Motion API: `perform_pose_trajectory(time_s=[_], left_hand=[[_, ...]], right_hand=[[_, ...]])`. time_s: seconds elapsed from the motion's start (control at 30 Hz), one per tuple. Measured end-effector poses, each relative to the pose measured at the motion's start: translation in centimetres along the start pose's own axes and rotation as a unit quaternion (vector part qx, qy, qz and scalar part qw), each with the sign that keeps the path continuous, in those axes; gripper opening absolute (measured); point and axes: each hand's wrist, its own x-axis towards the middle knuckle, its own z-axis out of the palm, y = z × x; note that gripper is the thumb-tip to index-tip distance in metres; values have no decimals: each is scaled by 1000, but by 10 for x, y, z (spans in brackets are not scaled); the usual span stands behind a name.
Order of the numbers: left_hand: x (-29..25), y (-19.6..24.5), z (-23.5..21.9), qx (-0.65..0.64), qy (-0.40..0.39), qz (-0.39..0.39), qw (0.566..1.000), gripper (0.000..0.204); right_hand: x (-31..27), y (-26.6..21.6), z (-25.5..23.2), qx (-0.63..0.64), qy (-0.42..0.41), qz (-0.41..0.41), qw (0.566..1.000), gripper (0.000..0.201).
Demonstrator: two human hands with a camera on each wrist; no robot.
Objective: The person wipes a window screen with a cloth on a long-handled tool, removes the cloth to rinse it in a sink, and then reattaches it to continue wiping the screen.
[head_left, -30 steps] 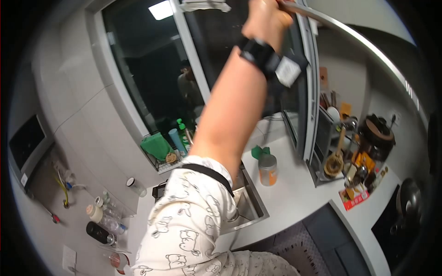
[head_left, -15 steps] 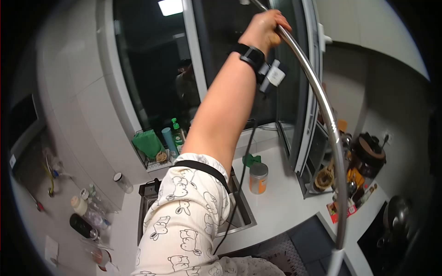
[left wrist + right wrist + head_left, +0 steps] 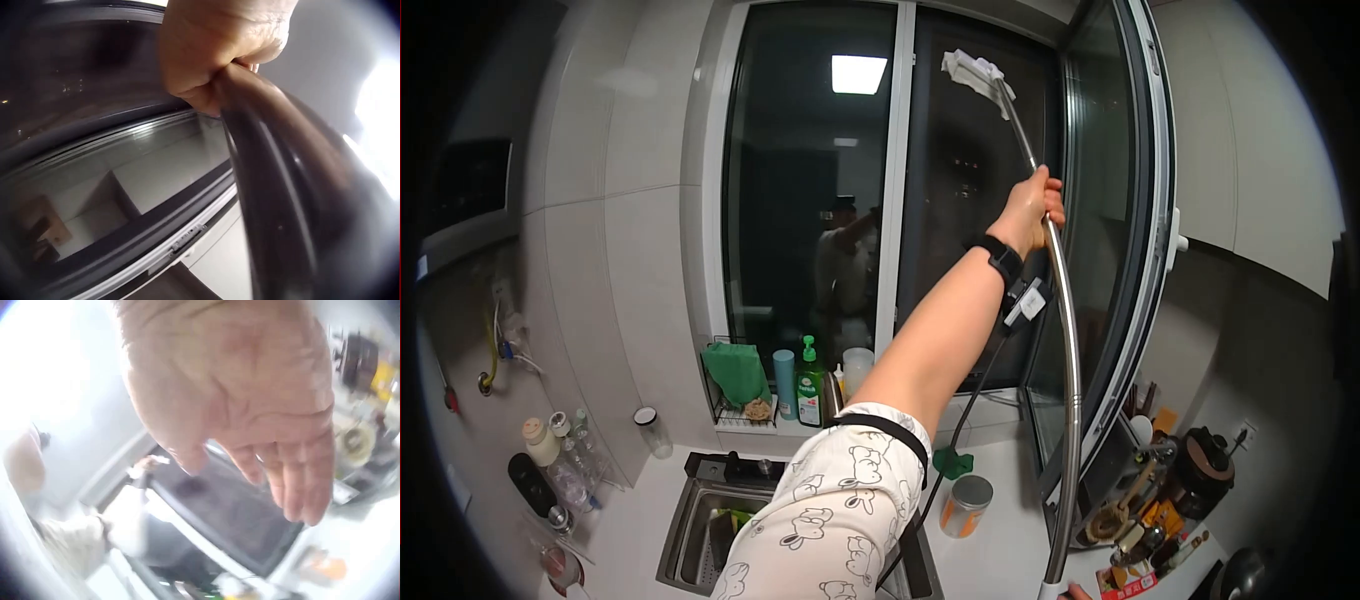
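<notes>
My left hand (image 3: pixel 1030 208) grips a long metal pole (image 3: pixel 1072 370), its arm stretched up in front of the window. At the pole's upper end a white cloth (image 3: pixel 980 80) lies over the dark window opening. In the left wrist view, the curled fingers of my left hand (image 3: pixel 225 47) wrap the pole (image 3: pixel 294 169). A few fingertips of my right hand (image 3: pixel 1078 592) show beside the pole's white lower part (image 3: pixel 1052 590). The right wrist view has my right hand (image 3: pixel 244 387) with fingers extended and no object visible in its grasp.
An opened window sash (image 3: pixel 1145 200) stands right of the pole. Below are a sink (image 3: pixel 690 540), a lidded jar (image 3: pixel 968 505) and a green soap bottle (image 3: pixel 809 385) on the sill. Cookware and utensils (image 3: pixel 1200 470) crowd the right counter.
The head view has tilted up towards the window. The white cloth end has come fully into view, and my left hand, still gripping the pole, appears lower and further right in the picture.
</notes>
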Motion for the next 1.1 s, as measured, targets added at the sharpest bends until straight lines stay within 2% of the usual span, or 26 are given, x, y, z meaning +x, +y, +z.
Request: perform_pose_trajectory(time_s=[0.03,0.1,0.13,0.2,0.27,0.3,0.33,0.37,0.4,0.47,0.53,0.57,0.6,0.63,0.67,0.7,0.73,0.77,0.83,0.87,0.9,1.0,1.07,1.1], left_hand=[[5,-3,-10,-5,1,6,1000,31],[9,-3,-23,-21,8,9,1000,32],[13,-2,-30,-25,17,4,1000,33],[24,-4,-42,12,1,3,1000,34],[39,-6,-50,53,-1,9,999,34],[42,-10,-43,180,71,65,979,36],[41,-13,-40,299,142,119,936,40],[47,-17,-47,369,129,115,913,49],[46,-23,-52,449,149,95,876,55],[39,-37,-62,591,210,69,775,60],[35,-44,-91,710,148,146,673,58],[23,-47,-99,724,142,119,665,54],[9,-46,-104,779,99,139,603,61],[-8,-39,-97,812,72,42,578,71],[-30,-38,-97,833,56,49,548,75],[-54,-32,-95,799,7,33,600,69],[-78,-23,-86,795,-39,16,605,70],[-109,-13,-60,793,-64,-40,604,69],[-162,3,-52,858,-179,-12,481,65],[-195,13,-23,836,-162,-116,512,62],[-224,22,-8,822,-180,-163,515,61],[-317,43,9,800,-207,-204,525,61],[-370,54,22,755,-164,-230,592,62],[-392,59,38,759,-122,-223,600,60]], right_hand=[[22,-9,14,111,-31,-49,992,64],[59,-20,33,262,-149,-73,951,65],[91,-5,31,259,-238,-40,935,63],[116,5,34,177,-132,-67,973,51],[149,13,36,202,-131,-54,969,43],[168,16,39,219,-118,-39,968,37],[187,15,45,220,-128,-38,966,37],[210,6,50,222,-102,-93,965,37],[231,-2,56,226,-76,-146,960,50],[273,-11,61,193,-63,-162,966,48],[313,-15,65,161,-40,-180,970,47],[331,-15,66,127,-23,-202,971,47],[344,-12,67,91,-6,-224,970,47],[351,-8,68,37,20,-239,970,47],[358,-2,70,40,22,-238,970,47],[365,7,71,9,36,-231,972,47],[372,18,72,-22,53,-223,973,46],[377,31,75,-25,65,-226,972,45],[373,49,86,-23,63,-216,974,45],[371,54,90,-25,55,-200,978,45],[365,52,91,-45,51,-183,981,45],[360,54,93,-69,58,-180,979,45],[360,75,96,-84,67,-184,977,45],[361,82,95,-101,76,-188,974,45]])
